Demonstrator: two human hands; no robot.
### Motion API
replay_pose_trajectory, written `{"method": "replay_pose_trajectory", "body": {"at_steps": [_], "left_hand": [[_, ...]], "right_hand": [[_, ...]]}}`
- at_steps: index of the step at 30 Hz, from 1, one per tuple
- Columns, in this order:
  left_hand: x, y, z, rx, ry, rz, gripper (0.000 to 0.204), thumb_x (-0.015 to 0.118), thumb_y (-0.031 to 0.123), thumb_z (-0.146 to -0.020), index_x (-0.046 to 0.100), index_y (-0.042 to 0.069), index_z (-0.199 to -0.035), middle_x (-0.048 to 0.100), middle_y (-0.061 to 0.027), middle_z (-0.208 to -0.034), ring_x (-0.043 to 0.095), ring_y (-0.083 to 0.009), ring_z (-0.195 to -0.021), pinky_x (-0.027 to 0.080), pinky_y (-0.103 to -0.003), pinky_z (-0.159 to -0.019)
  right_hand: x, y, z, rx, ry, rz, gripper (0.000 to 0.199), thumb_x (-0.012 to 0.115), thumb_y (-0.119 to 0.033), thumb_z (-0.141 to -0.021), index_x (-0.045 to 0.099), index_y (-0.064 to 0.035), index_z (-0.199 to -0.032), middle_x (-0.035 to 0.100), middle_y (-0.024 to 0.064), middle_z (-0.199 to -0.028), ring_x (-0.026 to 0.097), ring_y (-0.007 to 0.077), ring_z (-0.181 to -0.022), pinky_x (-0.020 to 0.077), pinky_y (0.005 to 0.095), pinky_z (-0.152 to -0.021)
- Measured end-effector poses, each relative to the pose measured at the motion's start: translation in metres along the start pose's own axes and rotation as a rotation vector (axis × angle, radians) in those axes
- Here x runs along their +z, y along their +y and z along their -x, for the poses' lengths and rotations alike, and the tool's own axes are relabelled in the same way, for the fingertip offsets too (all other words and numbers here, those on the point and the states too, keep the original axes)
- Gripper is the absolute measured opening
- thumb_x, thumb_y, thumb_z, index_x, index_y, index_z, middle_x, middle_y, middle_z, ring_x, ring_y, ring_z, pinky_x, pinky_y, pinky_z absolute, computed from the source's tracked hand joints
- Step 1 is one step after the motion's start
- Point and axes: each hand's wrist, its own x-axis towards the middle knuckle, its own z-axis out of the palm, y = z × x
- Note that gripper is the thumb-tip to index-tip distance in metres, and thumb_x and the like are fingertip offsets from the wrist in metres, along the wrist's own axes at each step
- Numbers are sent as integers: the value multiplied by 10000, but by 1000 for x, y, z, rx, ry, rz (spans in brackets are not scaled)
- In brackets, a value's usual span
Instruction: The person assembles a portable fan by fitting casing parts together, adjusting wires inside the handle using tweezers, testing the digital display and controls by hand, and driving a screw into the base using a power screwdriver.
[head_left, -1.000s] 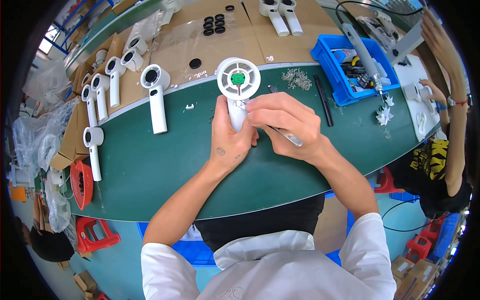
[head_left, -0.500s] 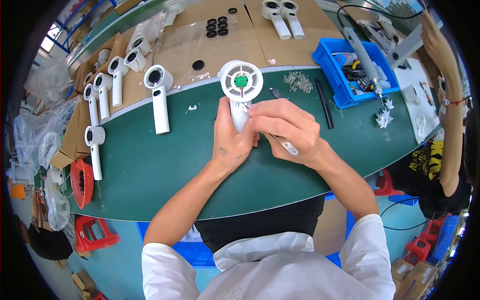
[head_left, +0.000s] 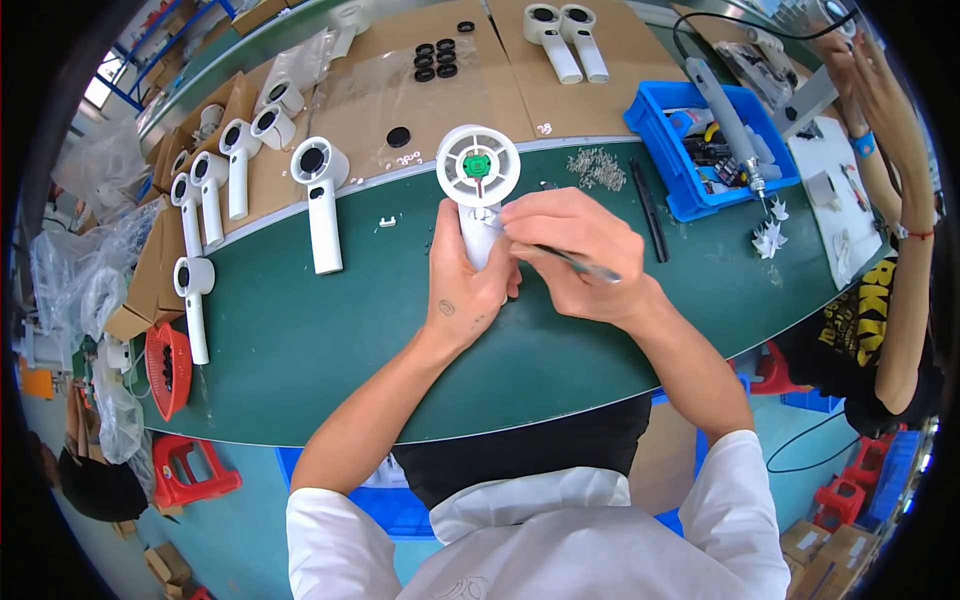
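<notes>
Gripping white fan body [head_left: 479,204] by its handle in left hand [head_left: 466,285], with fingers wrapped around the handle and fingertips emerging on its right side. Located at the middle of green table [head_left: 330,360], near its far edge, with the round head pointing away from the wearer. Noted within the spoked ring of that head: green part [head_left: 477,166] at the hub, with a thin reddish strand just below.

Holding slender metal tool [head_left: 575,262] in right hand [head_left: 580,250], with thumb and fingers clamped together on it. Blurred along the shaft. Aimed at the top of the handle, just below the head; cannot tell contact from clearance at the tip.

Recorded left of the hands: small white piece [head_left: 388,222] lying loose on the table, then white handheld fan [head_left: 323,225] lying with black centre upward. Recorded at the far left: more white fans in a row along the cardboard, and red basket [head_left: 168,400] containing small dark parts.

Recorded right of the hands: heap of screws [head_left: 597,169], black pen-shaped tool [head_left: 649,210], blue bin [head_left: 655,187] filled with mixed items, grey electric screwdriver [head_left: 720,115] leaning across it, and white bladed pieces [head_left: 769,240] near its tip. Seen beyond, on cardboard: cluster of black caps [head_left: 424,62] and single black disc [head_left: 399,137].
</notes>
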Motion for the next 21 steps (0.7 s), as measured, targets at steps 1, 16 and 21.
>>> {"method": "replay_pose_trajectory", "body": {"at_steps": [1,16,21], "left_hand": [[-1,1,0,-3,-7,-15,249,568,52,-917,385,-14,-1072,554,-78,-834,559,-97,-569,467,-239,-450],[0,8,1,-38,34,-11,292,590,97,-925,381,3,-1106,543,-82,-907,560,-105,-581,475,-253,-465],[0,11,0,-26,41,-8,299,593,100,-924,382,5,-1113,540,-78,-908,560,-103,-584,476,-251,-466]], "right_hand": [[-3,-1,-2,-8,49,-24,279,701,109,-704,634,31,-963,677,168,-948,671,290,-861,552,351,-741],[3,13,10,793,378,-831,328,383,-264,-1038,504,3,-1185,533,63,-919,604,196,-842,510,356,-795],[-5,17,6,794,413,-691,354,387,-265,-1037,467,14,-1240,534,61,-900,602,171,-773,536,343,-696]]}}
